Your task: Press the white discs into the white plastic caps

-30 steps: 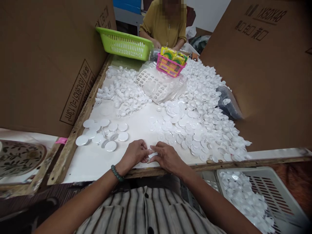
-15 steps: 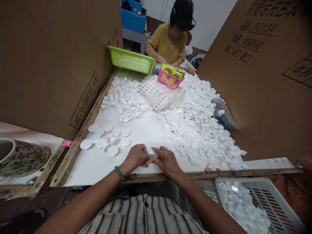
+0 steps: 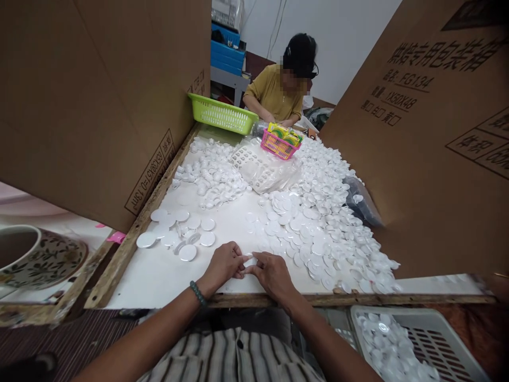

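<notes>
My left hand (image 3: 225, 263) and my right hand (image 3: 272, 272) meet at the near edge of the white table top (image 3: 167, 270). Both have their fingers curled and pinch a small white plastic part (image 3: 250, 261) between them. A green bead bracelet (image 3: 198, 293) is on my left wrist. To the right of my hands spreads a big heap of white plastic discs and caps (image 3: 322, 223). A small group of larger white discs (image 3: 175, 233) lies to the left of my hands.
Tall cardboard sheets (image 3: 91, 95) wall both sides of the table. A green basket (image 3: 222, 112) and a pink basket (image 3: 278, 144) stand at the far end, where another person in a yellow top (image 3: 274, 95) works. A white crate (image 3: 401, 345) of parts sits lower right. A patterned bowl (image 3: 35, 254) lies left.
My hands stay together on the small white part at the table's near edge. The camera has tilted up, so more of the far person and room shows.
</notes>
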Demonstrator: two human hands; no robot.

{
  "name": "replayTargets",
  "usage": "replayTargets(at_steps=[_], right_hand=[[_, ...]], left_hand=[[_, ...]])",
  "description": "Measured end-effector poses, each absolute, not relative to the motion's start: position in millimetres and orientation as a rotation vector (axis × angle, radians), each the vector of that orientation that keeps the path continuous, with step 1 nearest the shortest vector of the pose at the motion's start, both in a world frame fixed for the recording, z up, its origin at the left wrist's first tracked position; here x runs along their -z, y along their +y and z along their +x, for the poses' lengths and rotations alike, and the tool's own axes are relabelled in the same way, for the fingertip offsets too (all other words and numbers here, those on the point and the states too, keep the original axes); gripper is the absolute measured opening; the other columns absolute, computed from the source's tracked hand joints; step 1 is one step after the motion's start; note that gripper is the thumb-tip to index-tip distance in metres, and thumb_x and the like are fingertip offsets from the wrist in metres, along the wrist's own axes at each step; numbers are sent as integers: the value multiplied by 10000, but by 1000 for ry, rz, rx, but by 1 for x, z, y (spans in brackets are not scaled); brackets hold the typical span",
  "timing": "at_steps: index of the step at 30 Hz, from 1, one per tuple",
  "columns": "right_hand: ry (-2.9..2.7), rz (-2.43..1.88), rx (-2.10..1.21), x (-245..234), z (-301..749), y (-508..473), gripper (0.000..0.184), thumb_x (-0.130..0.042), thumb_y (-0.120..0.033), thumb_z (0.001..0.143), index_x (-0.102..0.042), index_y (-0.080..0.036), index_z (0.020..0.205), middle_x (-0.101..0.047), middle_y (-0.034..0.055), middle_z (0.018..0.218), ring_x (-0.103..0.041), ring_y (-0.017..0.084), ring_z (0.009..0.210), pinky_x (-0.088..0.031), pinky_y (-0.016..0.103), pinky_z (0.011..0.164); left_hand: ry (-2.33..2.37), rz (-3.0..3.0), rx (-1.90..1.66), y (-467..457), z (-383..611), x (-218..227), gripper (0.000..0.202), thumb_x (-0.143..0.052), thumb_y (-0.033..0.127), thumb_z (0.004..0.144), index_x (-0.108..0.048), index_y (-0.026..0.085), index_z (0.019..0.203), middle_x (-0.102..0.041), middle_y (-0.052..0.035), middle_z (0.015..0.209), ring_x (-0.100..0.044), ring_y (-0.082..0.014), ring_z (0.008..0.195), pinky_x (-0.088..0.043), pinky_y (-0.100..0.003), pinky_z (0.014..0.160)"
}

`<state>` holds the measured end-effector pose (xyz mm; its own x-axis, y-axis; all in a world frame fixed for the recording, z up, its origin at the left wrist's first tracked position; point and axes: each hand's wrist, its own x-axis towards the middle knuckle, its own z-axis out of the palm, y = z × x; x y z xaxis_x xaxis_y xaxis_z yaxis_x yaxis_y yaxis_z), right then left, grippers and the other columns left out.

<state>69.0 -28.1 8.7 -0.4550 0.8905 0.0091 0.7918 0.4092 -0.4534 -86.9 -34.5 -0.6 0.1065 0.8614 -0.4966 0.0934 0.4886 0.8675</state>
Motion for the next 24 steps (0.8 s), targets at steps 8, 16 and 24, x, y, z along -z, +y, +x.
replayTargets(at_steps=[8,16,24], right_hand=[[-2429,-1292,-370,-18,62,4,261,-452,-320,895,-608,-185,1056,-637,60,888,-562,168,829,-419,261,729],[-2767,-1190,-90,-16,36,36,258,-461,-263,883,-617,-177,697,-624,47,727,-515,176,781,-385,284,752],[-2527,-1237,-190,-29,-12,98,353,-398,-57,829,-562,-178,1118,-604,60,1014,-507,171,938,-397,257,763]], left_hand=[[1956,1836,-767,-60,-105,-19,146,-495,308,829,-514,173,882,-590,-44,817,-545,-199,799,-416,-337,711],[1935,2303,-757,-61,-103,-5,107,-493,131,823,-584,187,814,-603,-44,905,-442,-267,1066,-318,-459,880],[2050,2287,-751,-61,-111,-2,293,-380,3,794,-584,148,949,-552,-114,1121,-467,-261,1041,-403,-442,874]])
